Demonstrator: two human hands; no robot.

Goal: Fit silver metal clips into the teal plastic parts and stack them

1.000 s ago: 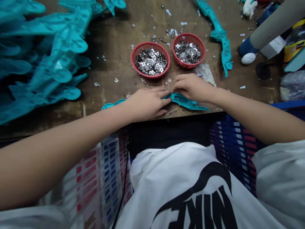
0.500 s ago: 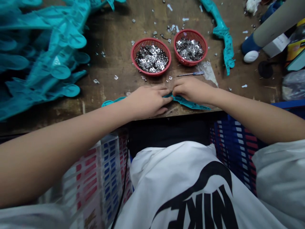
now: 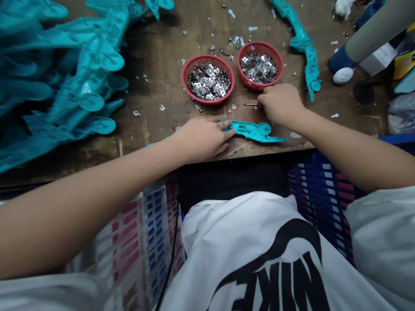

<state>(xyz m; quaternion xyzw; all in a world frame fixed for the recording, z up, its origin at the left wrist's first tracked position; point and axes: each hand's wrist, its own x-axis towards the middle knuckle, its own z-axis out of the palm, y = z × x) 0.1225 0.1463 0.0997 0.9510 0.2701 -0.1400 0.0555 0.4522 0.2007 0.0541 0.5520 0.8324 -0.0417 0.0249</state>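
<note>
Palm down near the table's front edge, my left hand (image 3: 204, 140) lies over a long teal plastic part (image 3: 256, 131) and holds it against the table. Its fingers are somewhat spread, and the palm hides the middle of the part. Just below the right basket, my right hand (image 3: 282, 103) is closed with curled fingers around the handle end of a small screwdriver (image 3: 249, 104). Only the thin metal shaft shows; the handle is covered by the hand. Small metal pieces fill a red basket (image 3: 183, 80) and a second red basket (image 3: 239, 71) behind my hands.
A heap of teal parts (image 3: 92, 82) covers the table's left side. Another teal part (image 3: 306, 47) lies at back right. Loose metal pieces are scattered about. A grey pole (image 3: 372, 34) stands at right. Plastic crates (image 3: 152, 229) stand below the table edge.
My right hand has left the teal part and moved right and away from me onto the screwdriver. The part's right end is now uncovered. My left hand stays on it.
</note>
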